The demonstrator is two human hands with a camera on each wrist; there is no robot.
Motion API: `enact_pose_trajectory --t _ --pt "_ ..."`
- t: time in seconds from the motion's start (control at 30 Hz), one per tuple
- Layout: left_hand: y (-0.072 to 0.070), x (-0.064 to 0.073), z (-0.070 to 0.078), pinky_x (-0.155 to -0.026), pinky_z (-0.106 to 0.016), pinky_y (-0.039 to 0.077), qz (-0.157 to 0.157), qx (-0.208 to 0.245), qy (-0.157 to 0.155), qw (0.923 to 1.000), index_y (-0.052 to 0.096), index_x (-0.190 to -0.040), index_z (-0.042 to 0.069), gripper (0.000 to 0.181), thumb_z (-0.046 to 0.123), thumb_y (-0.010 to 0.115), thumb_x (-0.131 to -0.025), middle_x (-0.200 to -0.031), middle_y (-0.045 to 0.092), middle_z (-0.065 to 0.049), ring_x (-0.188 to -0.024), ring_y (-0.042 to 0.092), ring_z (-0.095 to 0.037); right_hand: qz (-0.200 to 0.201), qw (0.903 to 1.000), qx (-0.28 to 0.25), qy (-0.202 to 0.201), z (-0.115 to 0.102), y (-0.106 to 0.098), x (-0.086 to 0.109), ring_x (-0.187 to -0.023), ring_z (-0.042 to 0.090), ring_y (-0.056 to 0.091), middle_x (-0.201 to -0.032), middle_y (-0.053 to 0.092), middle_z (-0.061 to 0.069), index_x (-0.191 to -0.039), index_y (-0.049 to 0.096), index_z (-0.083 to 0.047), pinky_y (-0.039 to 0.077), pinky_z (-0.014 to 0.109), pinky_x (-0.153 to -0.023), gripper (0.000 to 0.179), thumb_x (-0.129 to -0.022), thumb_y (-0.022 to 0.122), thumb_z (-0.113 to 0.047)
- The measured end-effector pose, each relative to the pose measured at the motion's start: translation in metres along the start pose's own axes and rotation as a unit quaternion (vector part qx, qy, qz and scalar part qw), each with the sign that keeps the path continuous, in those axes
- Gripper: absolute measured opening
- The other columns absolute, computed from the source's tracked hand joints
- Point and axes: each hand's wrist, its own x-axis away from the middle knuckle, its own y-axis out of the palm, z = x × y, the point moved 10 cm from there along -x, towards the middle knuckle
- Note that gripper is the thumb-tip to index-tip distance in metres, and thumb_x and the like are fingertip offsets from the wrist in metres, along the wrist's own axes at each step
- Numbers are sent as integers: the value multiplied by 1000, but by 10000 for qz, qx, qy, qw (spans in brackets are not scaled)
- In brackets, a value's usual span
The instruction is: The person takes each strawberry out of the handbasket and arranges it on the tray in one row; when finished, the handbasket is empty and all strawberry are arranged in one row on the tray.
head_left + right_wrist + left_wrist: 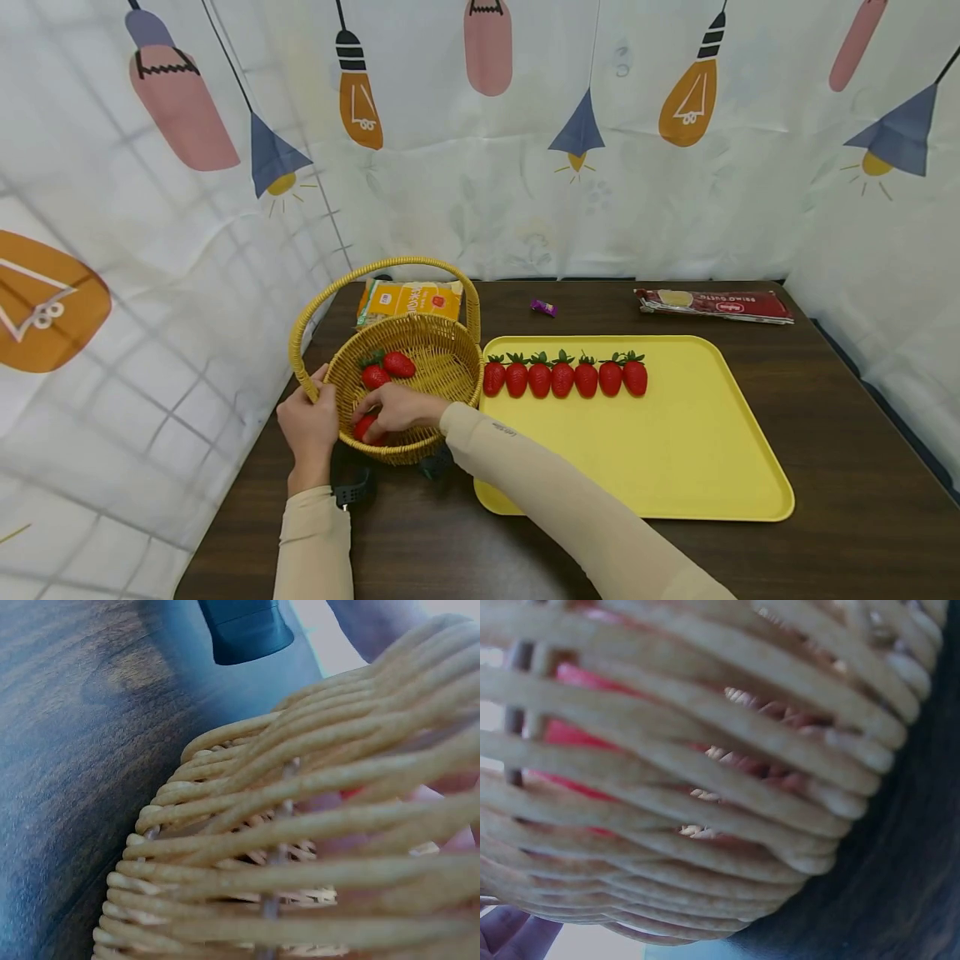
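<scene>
A yellow woven basket [450, 367] with a tall arched handle stands on the left of the table, tilted towards me. My left hand [311, 421] grips its left side, where the handle meets the rim. Inside, my right hand [393, 410] reaches over the near rim and pinches a strawberry [364, 427], partly covered by the fingers. Two more strawberries [400, 364] lie deeper in the basket. Both wrist views are filled by the basket's weave [727, 780], and red shows through its gaps in the left one.
Right of the basket, a yellow tray [675, 450] bears several strawberries [562, 379] in a row along its far side. An orange packet [416, 298] lies behind the basket. Farther back are a small purple wrapped sweet [543, 308] and a long red packet [716, 305].
</scene>
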Motion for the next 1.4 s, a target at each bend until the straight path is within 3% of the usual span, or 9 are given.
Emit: enact_pose_trajectory --t 0.23,0.37,0.5,0.63,0.73,0.83,1.07,1.3,1.4 --pt "0 -1 1 -39 -22 20 -5 -5 5 10000 78 -88 -2 26 9 53 -90 -104 74 -8 -40 25 -9 134 9979 538 -323 -7 -15 13 -87 4 53 -110 68 -7 -116 71 -12 45 16 -74 34 -83 77 -14" --pt "0 -1 1 -38 -22 19 11 43 8 10000 77 -84 -1 26 8 54 -89 -101 75 -8 -36 20 -7 234 9967 691 -363 -8 -28 24 -90 7 53 -113 66 -6 -118 70 -13 46 17 -75 36 -82 77 -13" --pt "0 -2 0 -38 -22 19 9 83 8 10000 76 -80 -2 27 8 53 -90 -96 75 -11 -35 18 -7 548 9959 466 -541 -8 -41 36 -97 8 53 -117 64 -4 -120 69 -12 47 18 -76 38 -83 76 -11" --pt "-1 -2 0 -38 -21 19 8 113 1 9999 71 -69 -3 28 6 54 -89 -105 74 -8 -35 19 -7 942 9920 219 -806 -13 -54 50 -91 10 55 -119 64 -2 -120 68 -13 47 18 -71 37 -84 75 -10" --pt "-1 -2 -1 -38 -21 19 29 134 -30 9999 70 -67 -2 27 5 54 -88 -108 73 -5 -35 19 -6 1004 9904 70 -945 -15 -60 59 -82 10 58 -118 64 -2 -121 68 -13 48 19 -68 36 -85 73 -10" --pt "-1 -1 -1 -38 -21 19 47 131 -62 9999 71 -69 -2 27 6 54 -89 -109 73 -4 -35 19 -7 998 9897 -97 -1025 -15 -65 68 -83 8 62 -119 63 -1 -121 68 -13 50 19 -71 35 -86 72 -10" --pt "2 0 -1 -38 -22 20 -18 132 -60 9999 77 -87 -2 24 7 54 -90 -95 74 -13 -36 20 -8 1497 9831 -467 -941 5 -87 100 -92 16 68 -125 63 0 -121 67 -17 54 26 -73 34 -87 72 -13" --pt "-1 -1 -2 -38 -21 19 31 174 -50 9998 64 -62 -2 28 4 55 -88 -110 73 -4 -36 20 -6 1830 9739 -925 -972 27 -113 132 -93 19 67 -124 62 5 -126 64 -13 55 32 -73 37 -89 69 -10" --pt "-1 0 -3 -38 -21 20 28 153 -108 9998 68 -66 -2 27 6 55 -88 -109 73 -5 -36 21 -6 1972 9706 -1053 -891 35 -125 146 -93 22 67 -125 61 8 -126 63 -13 56 37 -71 37 -90 68 -9"
